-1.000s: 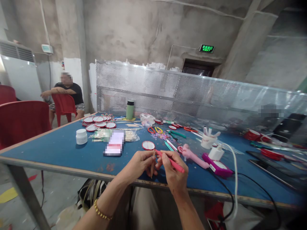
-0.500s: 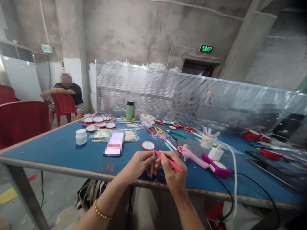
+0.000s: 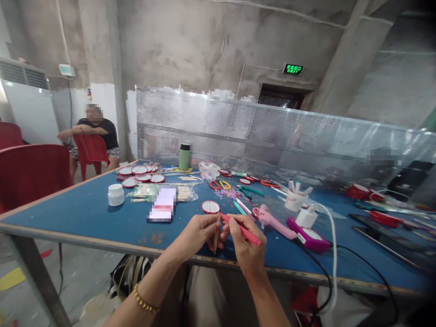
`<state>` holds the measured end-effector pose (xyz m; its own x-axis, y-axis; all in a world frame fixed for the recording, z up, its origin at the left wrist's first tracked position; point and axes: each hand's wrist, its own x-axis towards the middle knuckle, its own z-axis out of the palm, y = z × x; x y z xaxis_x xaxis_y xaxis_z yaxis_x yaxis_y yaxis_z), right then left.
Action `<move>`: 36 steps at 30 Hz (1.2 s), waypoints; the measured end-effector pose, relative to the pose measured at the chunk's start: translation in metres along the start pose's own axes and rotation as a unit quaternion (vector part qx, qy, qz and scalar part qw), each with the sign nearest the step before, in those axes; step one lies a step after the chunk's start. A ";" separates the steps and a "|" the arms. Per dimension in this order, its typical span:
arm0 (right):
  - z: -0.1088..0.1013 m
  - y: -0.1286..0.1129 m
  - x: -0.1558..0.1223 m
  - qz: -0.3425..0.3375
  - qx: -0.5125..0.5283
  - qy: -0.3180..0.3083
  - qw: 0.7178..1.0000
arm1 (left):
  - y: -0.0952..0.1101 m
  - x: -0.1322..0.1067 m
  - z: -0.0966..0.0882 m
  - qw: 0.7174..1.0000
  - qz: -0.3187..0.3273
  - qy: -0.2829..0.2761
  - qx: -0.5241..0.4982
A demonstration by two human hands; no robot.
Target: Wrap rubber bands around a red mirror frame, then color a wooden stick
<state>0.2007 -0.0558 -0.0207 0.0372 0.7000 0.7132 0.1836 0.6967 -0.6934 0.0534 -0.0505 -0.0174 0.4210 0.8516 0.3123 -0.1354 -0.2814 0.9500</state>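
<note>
My left hand (image 3: 199, 231) is closed, its fingers pinching a thin wooden stick (image 3: 215, 238) that stands roughly upright near the table's front edge. In my right hand (image 3: 250, 247) is a pinkish-red pen (image 3: 247, 231), gripped as for writing. The pen's front end meets the upper part of the stick; the fingers partly hide the exact contact. Just beyond both hands, a small white disc with a red rim (image 3: 210, 207) lies on the blue table (image 3: 102, 227).
A phone (image 3: 162, 204), bagged sticks (image 3: 187, 192) and a white jar (image 3: 116, 195) lie left. Further back are red-rimmed discs (image 3: 139, 170) and a green bottle (image 3: 184, 156). At right are a pink glue gun (image 3: 274, 222), purple box (image 3: 309, 236), pen cup (image 3: 294, 200) and cables.
The back end of the pen has shifted very slightly right and down with my right hand. My left hand and the stick look the same.
</note>
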 end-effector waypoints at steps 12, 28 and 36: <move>0.002 -0.001 0.003 0.002 0.022 -0.001 1.000 | -0.001 0.001 -0.001 0.999 0.004 0.008 0.040; 0.001 -0.003 0.002 -0.021 -0.006 -0.017 1.000 | -0.004 0.002 -0.001 0.999 0.010 0.012 0.044; 0.001 -0.001 0.001 -0.010 0.008 -0.015 1.000 | -0.003 0.001 0.000 0.999 0.010 0.007 0.045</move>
<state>0.1995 -0.0556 -0.0199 0.0047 0.6906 0.7233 0.1684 0.7124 -0.6813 0.0540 -0.0487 -0.0196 0.4059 0.8513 0.3325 -0.0632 -0.3368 0.9395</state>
